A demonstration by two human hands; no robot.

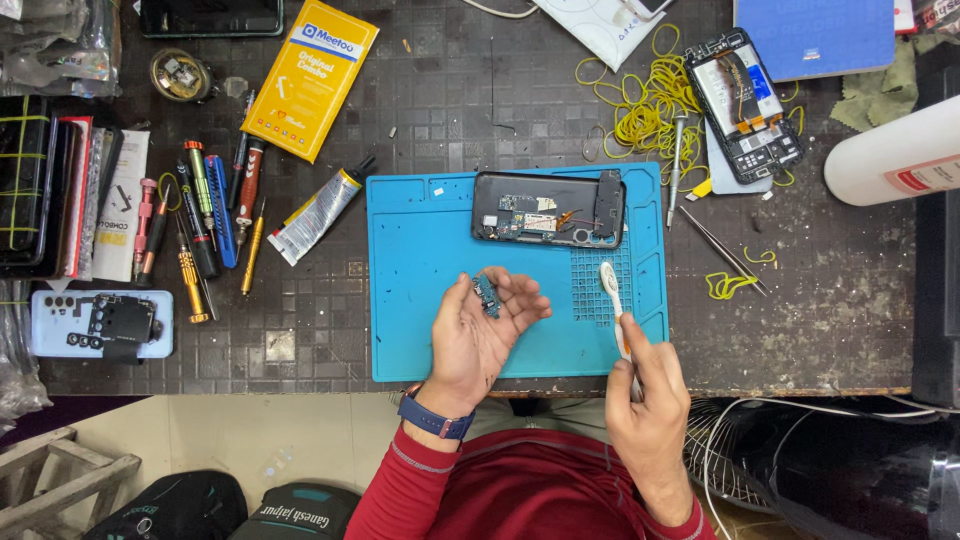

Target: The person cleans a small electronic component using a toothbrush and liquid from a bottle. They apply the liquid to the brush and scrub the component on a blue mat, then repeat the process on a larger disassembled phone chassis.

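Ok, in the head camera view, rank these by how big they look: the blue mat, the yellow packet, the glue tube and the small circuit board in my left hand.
1. Blue mat
2. Yellow packet
3. Glue tube
4. Small circuit board, lying on the left hand; raised nearer the camera, yet clearly smallest.

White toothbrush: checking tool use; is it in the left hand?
No, the right hand holds the white toothbrush; the left hand cradles a small circuit board.

Phone repair workshop. Dark gridded bench (pixel 420 100), worn front edge. Blue mat (pixel 420 250) at bench centre carries opened phone (pixel 548 209), boards exposed. Second gutted phone (pixel 745 103) near back right corner beside rubber bands (pixel 650 105). Screwdrivers (pixel 200 225) in row toward left edge, glue tube (pixel 318 213) beside them. Tweezers (pixel 725 250) right of mat. Phone cover (pixel 100 322) at front left corner.
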